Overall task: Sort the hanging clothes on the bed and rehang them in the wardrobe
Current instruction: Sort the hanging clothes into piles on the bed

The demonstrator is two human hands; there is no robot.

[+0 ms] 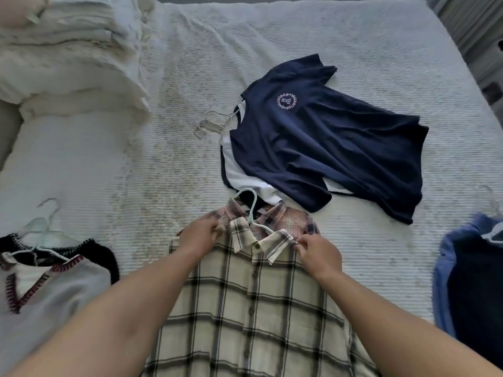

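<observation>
Both hands held a shirt on the bed (pixel 353 36).
Left hand (pixel 200 235) gripped the cream plaid button-up shirt (pixel 245 308) at its shoulder; right hand (pixel 319 253) pinched its collar, a navy printed T-shirt (pixel 326 140) at one o'clock.

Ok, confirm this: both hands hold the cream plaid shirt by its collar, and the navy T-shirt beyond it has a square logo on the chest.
Not quite. The head view shows the logo on the navy T-shirt is round, a ring of lettering. The rest holds: the left hand and right hand both hold the cream plaid shirt by its collar.
</observation>
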